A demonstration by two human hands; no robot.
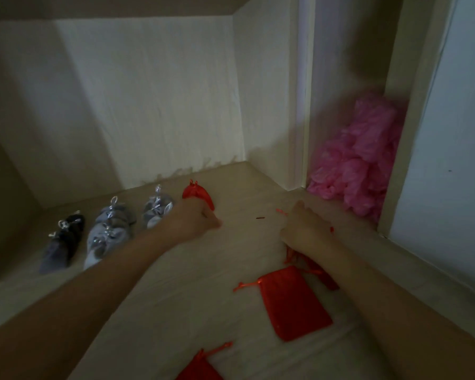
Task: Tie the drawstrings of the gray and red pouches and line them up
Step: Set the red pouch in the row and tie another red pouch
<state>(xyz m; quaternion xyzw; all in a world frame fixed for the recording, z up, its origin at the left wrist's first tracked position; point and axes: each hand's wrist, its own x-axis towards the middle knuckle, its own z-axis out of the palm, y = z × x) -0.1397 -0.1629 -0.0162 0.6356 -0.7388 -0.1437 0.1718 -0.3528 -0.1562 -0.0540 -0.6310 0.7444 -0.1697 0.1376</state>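
Three clusters of tied gray pouches (109, 231) line the shelf (154, 303) at left. Red pouch (195, 192) comes next in line. Left hand (196, 218) just beside it, fingers curled; grip too blurred to tell. Right hand (305, 229) curled around red drawstring (281, 212). Flat red pouches (294, 303) nearer. Pink plastic heap (359, 160) far right.

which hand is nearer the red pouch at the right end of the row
Left. The left hand is just in front of the red pouch, covering its near edge; the right hand is off to its right, apart.
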